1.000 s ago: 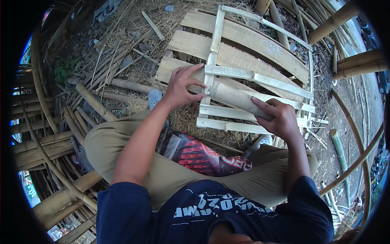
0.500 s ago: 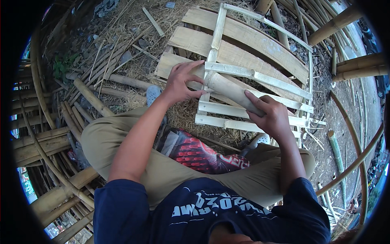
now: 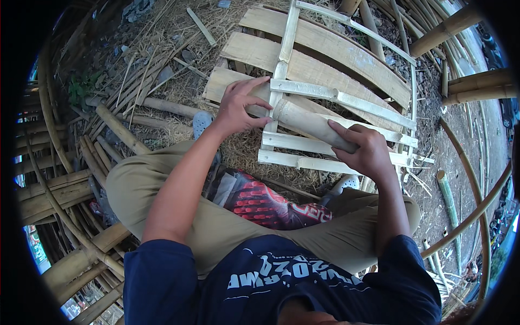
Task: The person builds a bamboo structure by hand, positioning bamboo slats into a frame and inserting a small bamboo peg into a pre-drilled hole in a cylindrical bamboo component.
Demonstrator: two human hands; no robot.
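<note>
My right hand (image 3: 368, 149) is wrapped round the near end of a short, thick bamboo piece (image 3: 309, 122). The far end of this piece rests at or just above the side strip of a slatted bamboo frame (image 3: 319, 93). My left hand (image 3: 241, 108) is at that same side strip, thumb and forefinger spread apart, with fingertips at the strip's edge beside the bamboo piece's end. Whether the curled fingers press on the wood beneath is hidden. Pale split strips form the frame, which lies over wide wooden boards (image 3: 325, 39).
Between my crossed legs lies a red and black printed sack (image 3: 265, 203). Bamboo poles (image 3: 122, 129) and thin sticks litter the straw-covered ground at left. Thicker poles (image 3: 449, 32) stand at the right, near a green bamboo length (image 3: 447, 192). A bamboo structure (image 3: 54, 189) rises at far left.
The view has shifted slightly. The bamboo piece and my right hand sit a little farther right relative to the frame; my left thumb and forefinger stay spread at the side strip.
</note>
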